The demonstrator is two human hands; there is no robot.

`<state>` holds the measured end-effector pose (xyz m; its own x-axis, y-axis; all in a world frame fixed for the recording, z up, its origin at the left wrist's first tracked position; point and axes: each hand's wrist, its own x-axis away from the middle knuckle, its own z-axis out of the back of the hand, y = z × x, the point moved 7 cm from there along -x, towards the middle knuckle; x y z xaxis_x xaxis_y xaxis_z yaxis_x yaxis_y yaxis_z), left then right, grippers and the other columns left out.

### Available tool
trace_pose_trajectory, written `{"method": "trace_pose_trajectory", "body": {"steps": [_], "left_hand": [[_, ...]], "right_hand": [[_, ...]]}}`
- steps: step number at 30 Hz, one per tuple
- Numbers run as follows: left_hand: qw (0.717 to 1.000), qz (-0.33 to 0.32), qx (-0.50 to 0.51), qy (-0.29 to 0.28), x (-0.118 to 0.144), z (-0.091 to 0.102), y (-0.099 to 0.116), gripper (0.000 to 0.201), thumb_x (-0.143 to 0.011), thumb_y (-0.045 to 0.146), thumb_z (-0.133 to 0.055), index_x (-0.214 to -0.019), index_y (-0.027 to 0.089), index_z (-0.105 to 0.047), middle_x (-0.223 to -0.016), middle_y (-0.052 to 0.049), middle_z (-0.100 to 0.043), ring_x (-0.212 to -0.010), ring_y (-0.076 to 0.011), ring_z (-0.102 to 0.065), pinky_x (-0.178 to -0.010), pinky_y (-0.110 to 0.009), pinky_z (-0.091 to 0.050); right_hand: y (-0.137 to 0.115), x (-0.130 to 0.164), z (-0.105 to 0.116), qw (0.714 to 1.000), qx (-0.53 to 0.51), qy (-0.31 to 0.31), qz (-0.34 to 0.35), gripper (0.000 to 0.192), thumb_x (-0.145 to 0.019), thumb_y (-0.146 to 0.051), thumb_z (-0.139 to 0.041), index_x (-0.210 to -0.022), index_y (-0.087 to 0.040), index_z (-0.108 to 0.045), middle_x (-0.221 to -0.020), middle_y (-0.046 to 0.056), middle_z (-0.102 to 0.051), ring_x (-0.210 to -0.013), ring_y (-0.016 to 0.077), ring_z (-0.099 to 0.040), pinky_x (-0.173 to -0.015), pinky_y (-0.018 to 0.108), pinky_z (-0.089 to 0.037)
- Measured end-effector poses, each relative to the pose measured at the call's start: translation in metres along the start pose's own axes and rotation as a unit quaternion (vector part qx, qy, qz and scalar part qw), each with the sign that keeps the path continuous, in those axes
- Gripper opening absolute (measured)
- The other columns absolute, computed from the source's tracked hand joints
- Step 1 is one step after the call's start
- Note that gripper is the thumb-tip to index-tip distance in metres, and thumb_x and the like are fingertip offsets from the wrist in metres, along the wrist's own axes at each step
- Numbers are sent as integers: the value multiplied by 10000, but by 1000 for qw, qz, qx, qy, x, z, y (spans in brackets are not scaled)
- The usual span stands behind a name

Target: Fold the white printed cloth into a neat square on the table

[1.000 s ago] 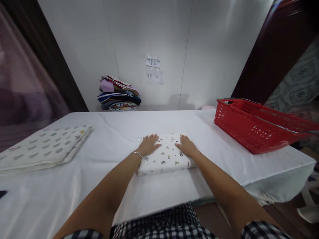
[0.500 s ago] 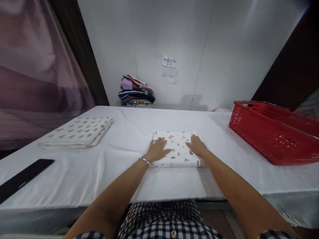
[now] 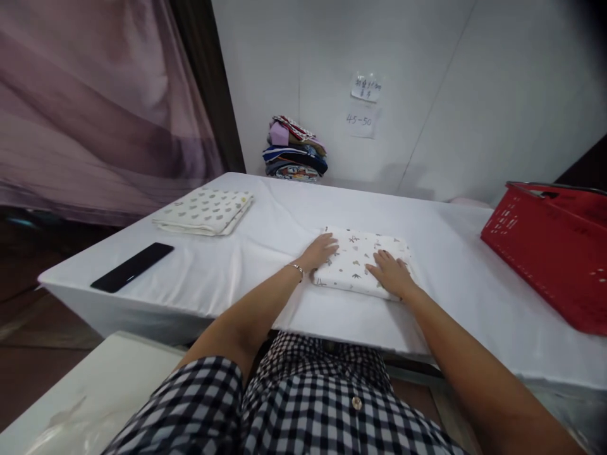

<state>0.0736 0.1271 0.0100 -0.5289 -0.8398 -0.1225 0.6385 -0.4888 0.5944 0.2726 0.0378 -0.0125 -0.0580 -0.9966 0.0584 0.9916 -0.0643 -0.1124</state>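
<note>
Two hands, left hand [image 3: 321, 249] and right hand [image 3: 391, 273], rest with fingers spread flat, gripping nothing, atop the folded printed cloth [image 3: 361, 263] near the surface's [image 3: 265, 253] front edge.

Soft, even indoor light is washing over the white table [image 3: 265, 218] and wall [image 3: 427, 76], leaving only faint shadows under the arms. The wide lens is bending straight lines and darkening the corners, and the purple curtain [image 3: 95, 101] and red basket [image 3: 554, 253] at the edges are smearing slightly.
</note>
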Motion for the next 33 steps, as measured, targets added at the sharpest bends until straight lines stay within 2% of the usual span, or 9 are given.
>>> {"method": "trace_pose_trajectory", "body": {"steps": [4, 7, 9, 13, 17, 20, 26, 30, 33], "left_hand": [[988, 97, 72, 92, 32, 26, -24, 414, -893, 426, -296, -1035, 177, -594, -1104, -65, -628, -1000, -193, -560, -862, -297, -417], [982, 132, 100, 85, 62, 27, -29, 471, -854, 553, -326, -775, 185, -611, -760, -29, -655, -719, -180, -585, -658, -281, -423], [987, 121, 78, 78, 77, 24, -23, 510, -826, 614, -339, -682, 191, -586, -700, -22, -634, -674, -177, -568, -615, -279, -393], [990, 123, 7, 67, 90, 15, -12, 463, -753, 648, -453, -697, 202, -566, -745, -26, -633, -672, -188, -559, -579, -279, -362], [990, 138, -34, 27, 85, 11, -10, 470, -756, 643, -445, -635, 200, -543, -705, -40, -623, -653, -204, -561, -557, -288, -345], [987, 163, -6, -1, 76, 14, -18, 477, -749, 651, -444, -638, 199, -550, -701, -47, -639, -677, -217, -584, -569, -292, -364], [973, 213, 90, 20, 40, 20, -33, 531, -766, 576, -488, -1102, 166, -528, -982, -94, -669, -858, -222, -621, -706, -281, -427], [966, 247, 80, 16, 15, 15, -36, 598, -756, 516, -532, -1216, 140, -465, -1185, -144, -588, -1036, -257, -574, -782, -280, -419], [968, 243, 62, 8, 5, 12, -36, 620, -750, 460, -559, -1250, 116, -431, -1230, -168, -554, -1102, -281, -535, -823, -298, -407]], "right_hand": [[0, -2, 2, 1000, 8, 11, 12, 595, -884, -541, -184, -1358, -210, -326, -1486, 72, -234, -1367, 238, -151, -1064, 469, -144], [-2, -2, 2, 1000, 12, 11, 12, 589, -883, -536, -197, -1349, -205, -340, -1483, 72, -241, -1364, 236, -160, -1062, 472, -156], [-2, -1, 1, 1000, 16, 10, 9, 583, -882, -535, -213, -1342, -204, -352, -1478, 77, -254, -1361, 237, -175, -1060, 474, -166], [-1, -2, -1, 1000, 19, 15, 4, 589, -883, -527, -223, -1356, -196, -338, -1478, 78, -257, -1366, 236, -167, -1066, 474, -167], [-2, -3, -1, 1000, -4, 11, -1, 602, -878, -532, -227, -1366, -196, -336, -1484, 66, -242, -1372, 233, -154, -1074, 476, -160], [0, -2, 1, 999, -33, 4, 3, 601, -874, -539, -235, -1356, -204, -368, -1481, 64, -249, -1369, 237, -168, -1077, 477, -161], [41, 10, 9, 994, -60, 51, -81, 635, -851, -511, -334, -1368, -143, -362, -1468, 107, -269, -1362, 253, -195, -1088, 441, -187], [72, 25, 2, 976, -141, 88, -137, 665, -832, -513, -385, -1368, -119, -359, -1470, 131, -256, -1327, 273, -284, -1050, 381, -297], [80, 37, -3, 962, -189, 124, -152, 632, -832, -501, -399, -1352, -142, -386, -1424, 121, -357, -1276, 270, -375, -1031, 393, -327]]}}
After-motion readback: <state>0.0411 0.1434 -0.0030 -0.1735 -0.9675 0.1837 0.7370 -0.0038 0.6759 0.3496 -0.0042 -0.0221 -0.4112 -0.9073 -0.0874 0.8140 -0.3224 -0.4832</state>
